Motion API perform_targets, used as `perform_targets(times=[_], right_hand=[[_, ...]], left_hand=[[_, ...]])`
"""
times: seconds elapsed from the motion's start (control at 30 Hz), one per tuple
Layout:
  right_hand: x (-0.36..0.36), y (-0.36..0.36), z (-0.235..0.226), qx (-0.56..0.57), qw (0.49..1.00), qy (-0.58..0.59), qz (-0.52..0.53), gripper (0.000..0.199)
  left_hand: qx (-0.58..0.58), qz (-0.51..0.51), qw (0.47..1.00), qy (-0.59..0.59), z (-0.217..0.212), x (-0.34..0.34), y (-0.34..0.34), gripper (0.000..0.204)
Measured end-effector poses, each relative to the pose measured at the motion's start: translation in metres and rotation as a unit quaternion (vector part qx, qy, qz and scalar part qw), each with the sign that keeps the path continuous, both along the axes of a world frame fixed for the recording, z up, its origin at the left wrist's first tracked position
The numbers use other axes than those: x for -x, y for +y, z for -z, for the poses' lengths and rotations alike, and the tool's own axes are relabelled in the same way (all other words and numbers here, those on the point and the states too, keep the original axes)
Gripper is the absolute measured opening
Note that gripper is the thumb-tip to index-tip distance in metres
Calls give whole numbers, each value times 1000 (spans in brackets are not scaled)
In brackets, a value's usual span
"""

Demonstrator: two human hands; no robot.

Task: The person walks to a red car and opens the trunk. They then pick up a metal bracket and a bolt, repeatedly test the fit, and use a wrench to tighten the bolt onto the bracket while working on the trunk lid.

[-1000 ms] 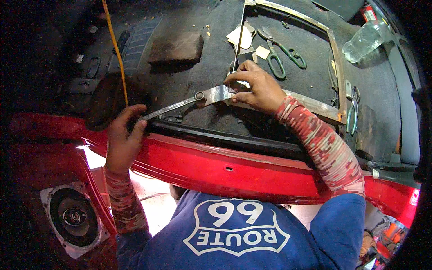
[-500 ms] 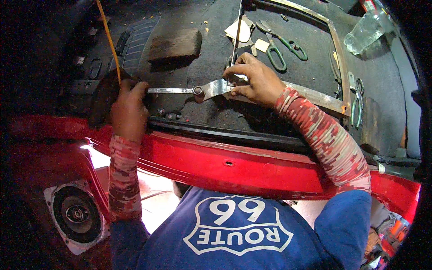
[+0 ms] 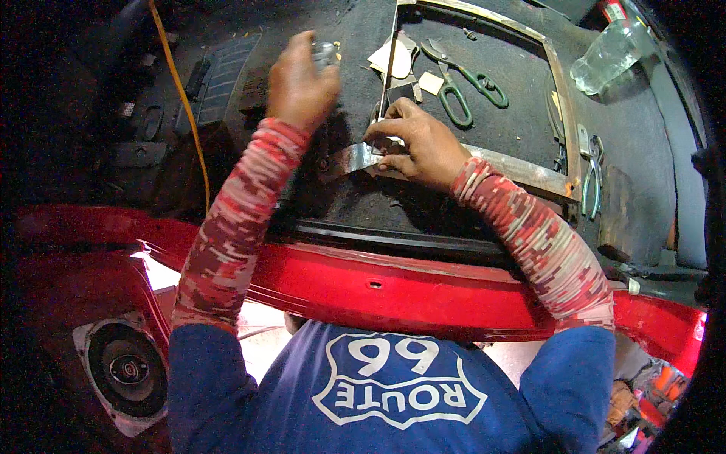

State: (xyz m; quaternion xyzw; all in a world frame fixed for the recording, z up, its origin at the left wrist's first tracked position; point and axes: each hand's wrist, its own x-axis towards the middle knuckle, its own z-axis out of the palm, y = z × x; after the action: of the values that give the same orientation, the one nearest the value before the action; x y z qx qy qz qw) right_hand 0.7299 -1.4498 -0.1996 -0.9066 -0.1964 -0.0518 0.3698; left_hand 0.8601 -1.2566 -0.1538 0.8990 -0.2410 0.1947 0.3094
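First, far to the left of the rectangular frame of worn metal bars [image 3: 522,172] and well below it, a round black loudspeaker [image 3: 128,371] set in a dark panel. Next, left of the frame and well apart from it, a thin orange-yellow cord [image 3: 178,83] running down at a slant across the dark carpet [image 3: 484,216].

Then, nearer to the frame but apart from its left bar, the left hand [image 3: 302,87], raised, in a red-and-beige camouflage-patterned sleeve [image 3: 234,219]; thumb and fingers closed around a blurred, shiny grey metal piece [image 3: 325,54], too smeared to tell its shape.

Just outside the frame's lower left corner, a bent, shiny silver metal strip [image 3: 355,159], tilted, with its left end lower and a round brownish bolt head [image 3: 324,164] dimly visible there. Across the frame's left bar, irregular off-white paper pieces [image 3: 404,57]. At the lower left corner, the right hand [image 3: 427,147], thumb and forefinger nearly together, pinching the strip's right end; other fingers partly hidden.

Inside the frame, large metal shears with green looped handles [image 3: 457,83], lying at a slant. Beyond its right bar, near the lower corner, slim green-handled pliers [image 3: 594,178]. Farther right, level with the upper corner, a clear plastic bottle [image 3: 612,57] on its side.
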Motion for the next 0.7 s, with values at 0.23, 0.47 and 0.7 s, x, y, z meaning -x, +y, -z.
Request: perform_targets(times=[0.23,0.47,0.7], right_hand=[[-1,0,15,22,998,54,25,41],[-4,-4,9,20,1000,9,-6,25],[7,2,-8,-4,1000,20,11,45]], left_hand=[[25,241,970,-13,-26,73,-47,48],[-45,347,931,-103,-45,150,-26,29],[-156,397,904,25,-69,186,48,34]])
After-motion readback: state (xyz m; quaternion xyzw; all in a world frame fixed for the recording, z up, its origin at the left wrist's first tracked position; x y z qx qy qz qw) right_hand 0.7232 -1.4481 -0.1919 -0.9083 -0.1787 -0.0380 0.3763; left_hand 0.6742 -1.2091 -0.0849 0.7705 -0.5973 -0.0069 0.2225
